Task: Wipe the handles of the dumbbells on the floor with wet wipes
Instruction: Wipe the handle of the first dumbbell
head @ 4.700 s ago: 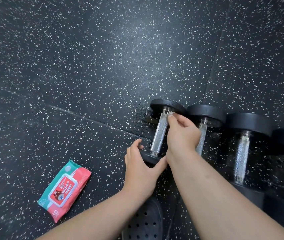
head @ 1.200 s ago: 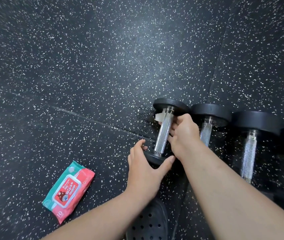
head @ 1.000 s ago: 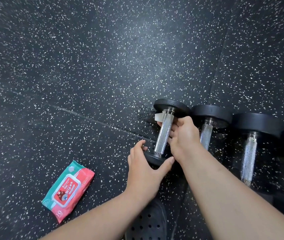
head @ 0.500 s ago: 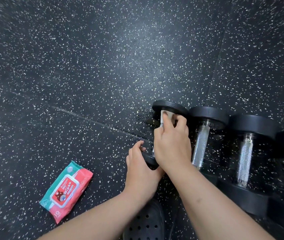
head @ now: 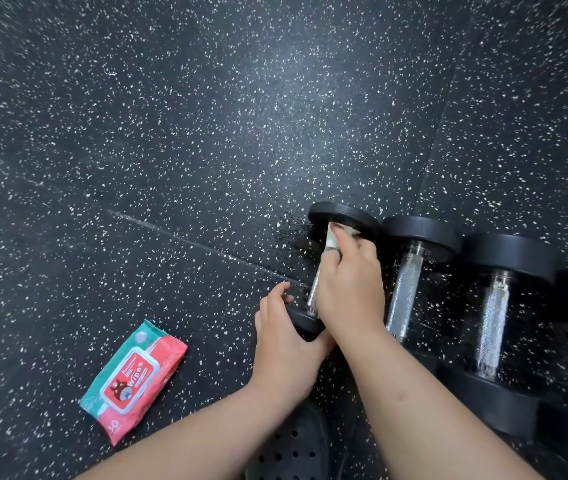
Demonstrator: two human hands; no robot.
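Several black dumbbells with knurled silver handles lie side by side on the floor at the right. My right hand (head: 350, 282) holds a white wet wipe (head: 332, 237) wrapped around the upper handle of the leftmost dumbbell (head: 343, 216), near its far head. My left hand (head: 284, 336) grips that dumbbell's near head from the left. Most of this handle is hidden under my right hand; a short stretch shows at its lower end.
A red and teal wet wipes pack (head: 133, 377) lies on the speckled black rubber floor (head: 206, 133) to the left of my hands. The second dumbbell (head: 407, 289) lies just right of my right hand. A black perforated shoe (head: 293, 448) sits under my forearms.
My right hand has swung from the handle's right side to on top of it and slid up toward the far head with the wipe. My left hand has stayed on the near head.
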